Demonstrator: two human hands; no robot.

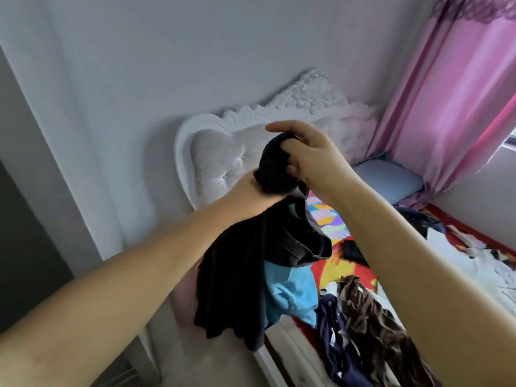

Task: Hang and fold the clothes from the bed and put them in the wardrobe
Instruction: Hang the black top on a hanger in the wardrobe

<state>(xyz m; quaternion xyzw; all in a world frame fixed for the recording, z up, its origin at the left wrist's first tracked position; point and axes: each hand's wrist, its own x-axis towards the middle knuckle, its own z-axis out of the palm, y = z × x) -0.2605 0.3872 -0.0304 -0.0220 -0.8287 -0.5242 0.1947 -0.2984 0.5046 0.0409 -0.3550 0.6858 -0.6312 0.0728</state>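
I hold a black, limp cloth garment (pixel 245 275) up in the air over the near edge of the bed (pixel 474 263), close to the middle of my view. My right hand (pixel 310 155) comes in from 4 o'clock and its fingers are curled round the bunched top of the garment, pinching it. My left hand (pixel 251 188) comes in from 8 o'clock; it is mostly buried in the same dark bunch, so I cannot tell how its fingers lie. Both hands meet at that bunch, touching. The rest of the garment hangs down toward 6 o'clock, in front of a bright blue cloth piece (pixel 290 294). At 5 o'clock a brown crumpled garment (pixel 371 317) and a navy one (pixel 335 331) lie on the bed's many-coloured sheet (pixel 329 219). The white carved, padded headboard (pixel 223 152) stands at 11 o'clock, pink curtains (pixel 452 101) at 2 o'clock.
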